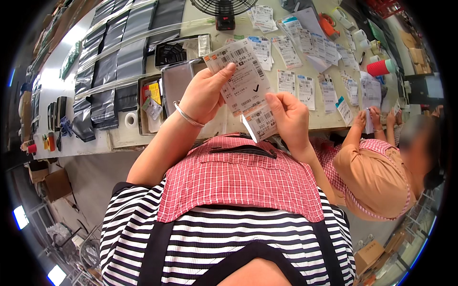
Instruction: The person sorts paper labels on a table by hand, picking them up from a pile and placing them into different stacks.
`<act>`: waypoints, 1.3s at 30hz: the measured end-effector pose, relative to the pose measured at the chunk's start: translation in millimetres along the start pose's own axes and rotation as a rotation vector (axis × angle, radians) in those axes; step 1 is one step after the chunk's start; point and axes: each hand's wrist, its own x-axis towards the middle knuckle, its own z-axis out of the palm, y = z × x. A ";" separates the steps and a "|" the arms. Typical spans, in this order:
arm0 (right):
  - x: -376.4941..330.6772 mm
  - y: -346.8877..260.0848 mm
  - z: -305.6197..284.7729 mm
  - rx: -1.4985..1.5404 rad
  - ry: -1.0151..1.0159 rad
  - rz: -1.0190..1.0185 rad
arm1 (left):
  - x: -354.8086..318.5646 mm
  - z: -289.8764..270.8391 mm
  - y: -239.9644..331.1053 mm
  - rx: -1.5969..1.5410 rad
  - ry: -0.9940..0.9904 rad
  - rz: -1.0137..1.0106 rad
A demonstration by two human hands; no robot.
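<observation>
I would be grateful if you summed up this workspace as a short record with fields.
Left grip: bare hand, thumb over the upper part of the white printed label
Right grip: bare hand, pinching the label lower down, at its right side
Label pieces: one strip or separate, cannot tell
Table, right side: more labels spread out
Table, left side: dark plastic bags, white roll
Far edge: black fan
Co-worker: person at right

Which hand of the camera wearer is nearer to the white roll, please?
Left. The left hand is to the upper right of the white roll; the right hand is much farther right.
</observation>
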 end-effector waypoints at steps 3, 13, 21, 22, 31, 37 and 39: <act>1.9 -0.5 0.6 0.060 -0.014 0.028 | 2.1 -1.0 -0.8 0.018 0.027 -0.002; 9.5 21.8 0.8 0.197 0.135 0.008 | 10.8 -0.5 0.9 -0.051 0.004 -0.004; 10.9 37.4 -5.8 0.115 0.384 -0.077 | 30.8 -56.1 18.4 0.221 0.220 0.211; 6.9 49.5 -9.3 0.078 0.390 -0.102 | 34.9 -74.9 26.7 0.229 0.259 0.245; -0.8 88.5 -10.4 -0.103 0.380 -0.207 | 57.0 -124.8 52.7 0.380 0.373 0.265; 3.9 94.9 -13.5 -0.026 0.344 -0.143 | 94.7 -126.6 49.9 0.577 0.394 0.250; 6.7 96.2 -14.0 -0.004 0.336 -0.128 | 102.8 -126.8 51.2 0.580 0.392 0.233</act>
